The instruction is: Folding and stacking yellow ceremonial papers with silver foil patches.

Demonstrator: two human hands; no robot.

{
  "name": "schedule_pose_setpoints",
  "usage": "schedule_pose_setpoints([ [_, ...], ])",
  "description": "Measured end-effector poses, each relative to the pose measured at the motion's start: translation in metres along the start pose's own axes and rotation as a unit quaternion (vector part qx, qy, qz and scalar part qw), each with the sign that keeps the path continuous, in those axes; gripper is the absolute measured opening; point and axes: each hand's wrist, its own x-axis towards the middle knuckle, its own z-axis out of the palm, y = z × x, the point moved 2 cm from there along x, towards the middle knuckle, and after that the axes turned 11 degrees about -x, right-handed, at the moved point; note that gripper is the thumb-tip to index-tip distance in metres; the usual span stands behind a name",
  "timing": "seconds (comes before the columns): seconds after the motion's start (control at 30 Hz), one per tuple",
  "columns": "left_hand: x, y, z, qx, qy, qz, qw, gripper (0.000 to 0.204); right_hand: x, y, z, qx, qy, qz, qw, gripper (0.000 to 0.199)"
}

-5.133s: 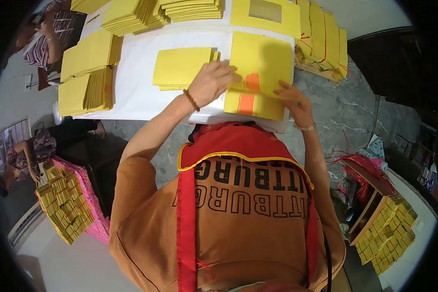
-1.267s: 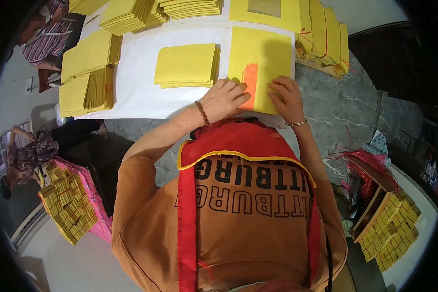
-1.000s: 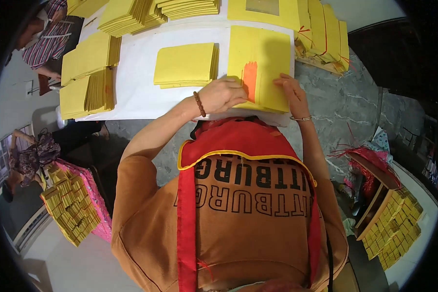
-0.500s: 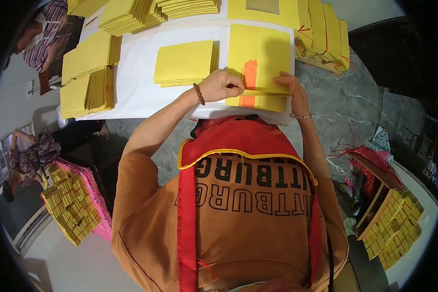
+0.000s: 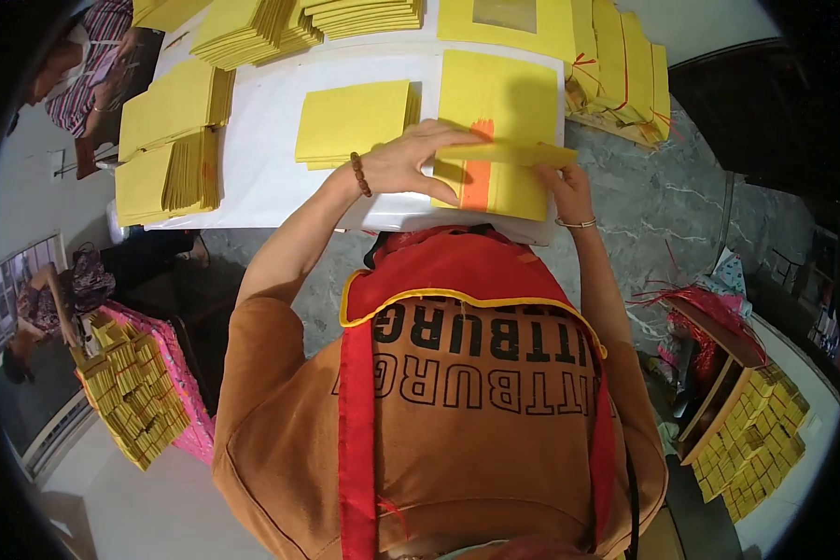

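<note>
Sheet (image 5: 513,155), plain yellow, seen from where I stand as a narrow raised band across the flat yellow paper (image 5: 495,93), right end passing the paper's right edge. Orange streak (image 5: 476,185) runs down the paper, crossed by the band. Left hand (image 5: 401,163): thumb and fingers wide apart, at paper's left edge. Right hand (image 5: 567,193): fingers pinching sheet's right end. Folded pile (image 5: 355,121): left of paper.

At one o'clock the paper (image 5: 499,93) is yellow with an orange stripe (image 5: 477,182), at eleven the tabletop (image 5: 280,112) white, at six the sweatshirt (image 5: 439,467) brown, black-lettered, at eight the cloth (image 5: 187,401) speckled pink.
</note>
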Motion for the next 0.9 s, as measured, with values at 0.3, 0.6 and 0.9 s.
schedule_pose_setpoints([
  [0.3,-0.018,0.004,0.008,0.066,-0.008,-0.051,0.996,0.023,-0.026,-0.029,-0.015,-0.152,0.044,-0.141,0.977,0.022],
  [0.6,-0.023,-0.03,0.026,-0.055,0.078,-0.357,0.929,0.028,-0.017,-0.022,-0.003,-0.091,-0.048,0.052,0.993,0.03],
  [0.9,-0.011,-0.034,0.031,-0.221,0.22,-0.353,0.882,0.043,0.009,-0.025,0.005,-0.116,0.052,0.025,0.992,0.052],
])
